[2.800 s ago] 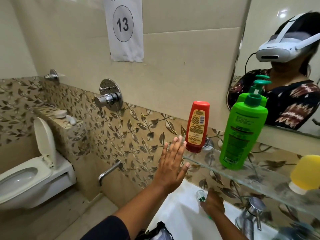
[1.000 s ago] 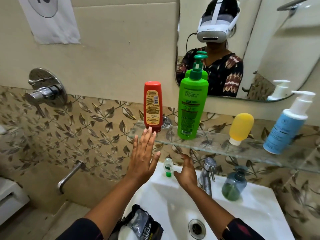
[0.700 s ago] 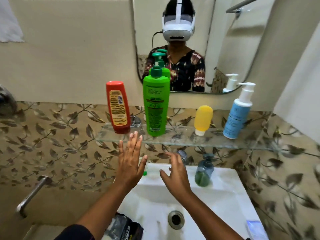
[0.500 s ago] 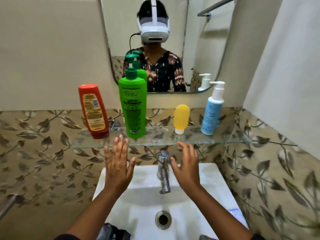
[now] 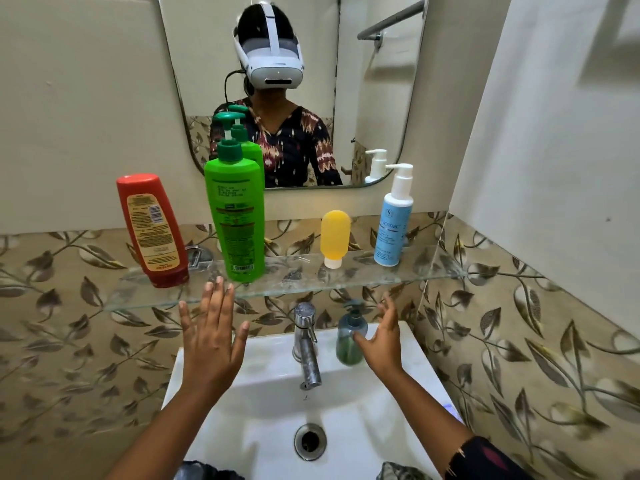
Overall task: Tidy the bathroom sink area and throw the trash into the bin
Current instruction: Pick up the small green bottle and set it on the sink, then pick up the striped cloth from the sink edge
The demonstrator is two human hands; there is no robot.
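Observation:
A white sink (image 5: 398, 407) fills the lower middle, with a chrome tap (image 5: 306, 344) and a grey-green soap dispenser (image 5: 349, 336) on its back rim. Above it a glass shelf (image 5: 301, 278) carries a red bottle (image 5: 152, 230), a green pump bottle (image 5: 237, 209), a small yellow bottle (image 5: 335, 237) and a blue pump bottle (image 5: 394, 220). My left hand (image 5: 211, 344) is raised flat, fingers spread, below the shelf's front edge, holding nothing. My right hand (image 5: 382, 339) is open right beside the soap dispenser, its thumb in front of the bottle. A dark wrapper (image 5: 204, 471) lies at the sink's front left edge.
A mirror (image 5: 294, 88) hangs above the shelf. A plain white wall (image 5: 554, 150) closes the right side and leaf-patterned tiles (image 5: 69, 323) run behind the sink. A dark crumpled thing (image 5: 398, 472) shows at the sink's front right edge.
The view has swung right from the toilet side until it faces the sink. My right hand let go of a small green-capped bottle and moved right, next to the soap dispenser. My left hand stays raised.

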